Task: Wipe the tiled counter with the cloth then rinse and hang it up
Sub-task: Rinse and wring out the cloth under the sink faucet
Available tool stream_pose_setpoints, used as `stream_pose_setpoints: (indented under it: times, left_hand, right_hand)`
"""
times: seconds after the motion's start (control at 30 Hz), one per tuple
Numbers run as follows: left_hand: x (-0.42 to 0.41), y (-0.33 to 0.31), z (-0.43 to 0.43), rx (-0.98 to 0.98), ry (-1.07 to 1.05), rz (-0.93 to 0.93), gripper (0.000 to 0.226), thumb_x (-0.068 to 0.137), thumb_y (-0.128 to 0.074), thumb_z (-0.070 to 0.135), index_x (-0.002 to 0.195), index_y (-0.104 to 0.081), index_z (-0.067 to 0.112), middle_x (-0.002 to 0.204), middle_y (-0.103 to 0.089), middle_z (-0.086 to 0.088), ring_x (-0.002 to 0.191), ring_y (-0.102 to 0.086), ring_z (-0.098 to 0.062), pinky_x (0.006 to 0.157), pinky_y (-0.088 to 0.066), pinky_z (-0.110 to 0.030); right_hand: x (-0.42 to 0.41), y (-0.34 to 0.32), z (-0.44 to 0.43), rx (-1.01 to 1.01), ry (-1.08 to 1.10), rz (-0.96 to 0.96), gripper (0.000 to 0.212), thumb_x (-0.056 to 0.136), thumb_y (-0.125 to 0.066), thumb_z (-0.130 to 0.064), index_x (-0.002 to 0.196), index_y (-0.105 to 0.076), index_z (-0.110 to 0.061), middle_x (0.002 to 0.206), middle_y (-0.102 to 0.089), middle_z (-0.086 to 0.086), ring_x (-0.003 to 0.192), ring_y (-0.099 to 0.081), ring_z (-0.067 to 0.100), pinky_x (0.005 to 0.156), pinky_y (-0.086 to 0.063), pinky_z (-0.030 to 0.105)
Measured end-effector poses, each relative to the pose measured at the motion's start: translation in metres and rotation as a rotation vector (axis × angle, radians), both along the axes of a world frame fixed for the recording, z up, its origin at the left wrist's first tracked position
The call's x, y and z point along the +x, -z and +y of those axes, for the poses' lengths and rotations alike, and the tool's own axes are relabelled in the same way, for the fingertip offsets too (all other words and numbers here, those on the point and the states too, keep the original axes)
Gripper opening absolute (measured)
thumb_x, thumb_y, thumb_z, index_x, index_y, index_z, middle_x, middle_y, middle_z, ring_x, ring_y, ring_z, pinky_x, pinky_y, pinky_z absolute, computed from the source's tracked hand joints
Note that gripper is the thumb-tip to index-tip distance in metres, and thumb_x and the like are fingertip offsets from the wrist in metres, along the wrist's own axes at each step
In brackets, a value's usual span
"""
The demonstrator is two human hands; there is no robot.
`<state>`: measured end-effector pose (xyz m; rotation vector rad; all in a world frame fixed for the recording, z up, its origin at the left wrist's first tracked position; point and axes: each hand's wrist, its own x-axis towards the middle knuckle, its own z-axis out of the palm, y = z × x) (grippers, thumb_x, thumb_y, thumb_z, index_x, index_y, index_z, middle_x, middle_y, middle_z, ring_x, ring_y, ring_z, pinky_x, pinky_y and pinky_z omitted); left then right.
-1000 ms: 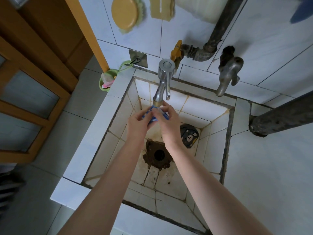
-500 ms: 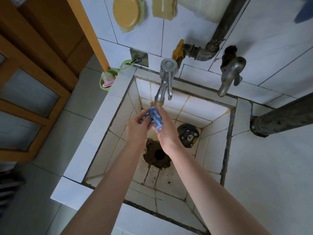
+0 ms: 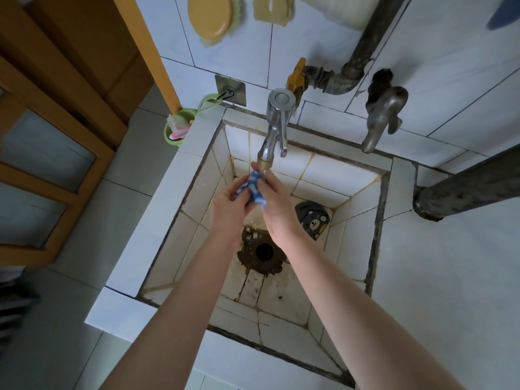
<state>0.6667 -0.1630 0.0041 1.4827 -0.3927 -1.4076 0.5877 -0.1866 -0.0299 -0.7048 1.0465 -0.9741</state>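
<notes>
A bunched blue and white cloth (image 3: 254,187) sits between both my hands, just under the spout of the chrome tap (image 3: 274,128), over the tiled sink basin (image 3: 363,220). My left hand (image 3: 229,209) grips its left side with curled fingers. My right hand (image 3: 277,205) wraps over its right side, thumb near the spout's brass tip. Most of the cloth is hidden inside my hands. The tiled counter (image 3: 450,277) spreads out to the right of the basin.
A dirty drain hole (image 3: 264,250) lies below my hands, a dark bear-print stopper (image 3: 313,219) beside it. A second grey tap (image 3: 381,116), yellow valve (image 3: 295,76) and pipes line the wall. A green cup (image 3: 180,128) hangs from a metal wall hook (image 3: 230,90). Wooden door at left.
Both hands have dropped slightly from the spout and rubbed the cloth; more of the blue cloth now shows between them than a second ago.
</notes>
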Motion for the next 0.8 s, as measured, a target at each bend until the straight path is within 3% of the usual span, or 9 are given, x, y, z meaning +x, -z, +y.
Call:
stream_pose_setpoints:
  times: [0.1,0.17,0.23,0.3,0.4,0.5,0.6,0.67,0.8]
  left_hand:
    - [-0.005,-0.001,0.002,-0.017,0.035,0.009,0.033,0.096,-0.042,0.001,0.126,-0.054,0.006,0.114,-0.063,-0.007,0.102,-0.063,-0.014,0.083,-0.054,-0.020]
    - [-0.006,0.000,0.003,-0.030,0.056,-0.012,0.032,0.094,-0.045,0.001,0.125,-0.056,0.005,0.113,-0.064,-0.008,0.103,-0.064,-0.014,0.084,-0.054,-0.020]
    - [-0.007,0.001,0.004,-0.023,0.052,-0.029,0.033,0.092,-0.050,0.000,0.124,-0.057,0.004,0.111,-0.065,-0.008,0.101,-0.064,-0.014,0.083,-0.054,-0.019]
    - [-0.006,0.000,0.004,-0.026,0.062,-0.059,0.033,0.089,-0.054,-0.001,0.121,-0.059,0.004,0.106,-0.066,-0.005,0.098,-0.064,-0.013,0.081,-0.054,-0.018]
    - [-0.003,0.002,0.005,-0.016,0.086,-0.116,0.030,0.087,-0.057,-0.002,0.116,-0.062,0.004,0.111,-0.067,-0.008,0.101,-0.065,-0.017,0.080,-0.055,-0.020]
    - [0.002,0.002,0.003,0.003,0.057,-0.082,0.031,0.089,-0.054,-0.001,0.119,-0.060,0.005,0.111,-0.066,-0.009,0.100,-0.066,-0.018,0.079,-0.056,-0.021]
    - [0.003,0.001,0.000,0.003,0.017,-0.026,0.034,0.093,-0.048,0.000,0.125,-0.055,0.006,0.110,-0.064,-0.007,0.101,-0.064,-0.018,0.084,-0.055,-0.023]
    - [0.000,-0.001,0.000,-0.020,0.036,-0.020,0.034,0.095,-0.045,0.003,0.127,-0.054,0.007,0.115,-0.063,-0.008,0.106,-0.063,-0.019,0.088,-0.053,-0.025]
    - [-0.007,-0.003,0.004,-0.061,0.067,-0.032,0.033,0.097,-0.042,0.004,0.127,-0.055,0.008,0.110,-0.064,-0.002,0.104,-0.063,-0.014,0.087,-0.053,-0.023]
  right_hand:
    - [0.004,0.002,0.004,-0.103,-0.019,0.111,0.021,0.087,-0.052,-0.038,0.102,-0.066,-0.040,0.157,-0.014,-0.009,0.145,-0.012,0.022,0.116,-0.018,0.050]
    - [0.002,0.000,0.002,-0.108,-0.016,0.103,0.021,0.084,-0.057,-0.046,0.098,-0.067,-0.033,0.140,-0.034,0.001,0.139,-0.027,0.030,0.112,-0.030,0.048]
    - [-0.001,-0.005,0.000,-0.128,-0.005,0.095,0.018,0.094,-0.051,-0.030,0.096,-0.062,-0.016,0.114,-0.052,0.006,0.111,-0.056,0.022,0.094,-0.049,0.033]
    - [0.000,-0.009,-0.005,-0.122,0.066,0.202,0.020,0.100,-0.040,-0.019,0.093,-0.056,-0.010,0.096,-0.060,0.008,0.083,-0.062,0.012,0.077,-0.053,0.024]
    - [0.001,-0.008,-0.015,0.027,0.110,0.260,0.028,0.101,-0.034,-0.023,0.087,-0.053,-0.009,0.080,-0.058,0.005,0.071,-0.059,0.014,0.067,-0.051,0.023]
    - [-0.002,-0.004,-0.018,0.127,0.045,0.230,0.037,0.101,-0.034,-0.033,0.100,-0.058,-0.006,0.085,-0.063,0.004,0.077,-0.062,0.015,0.068,-0.053,0.021]
    - [-0.001,0.000,-0.007,0.058,-0.038,0.211,0.055,0.091,-0.047,-0.052,0.129,-0.051,-0.012,0.125,-0.058,0.008,0.115,-0.055,0.022,0.100,-0.044,0.033]
    - [0.000,0.004,0.000,0.027,-0.073,0.147,0.061,0.086,-0.056,-0.049,0.137,-0.044,-0.018,0.138,-0.048,0.007,0.125,-0.048,0.018,0.106,-0.039,0.033]
    - [0.000,-0.004,0.004,-0.089,-0.002,0.160,0.020,0.098,-0.046,-0.023,0.111,-0.054,-0.011,0.101,-0.061,-0.002,0.088,-0.061,0.000,0.078,-0.050,0.017]
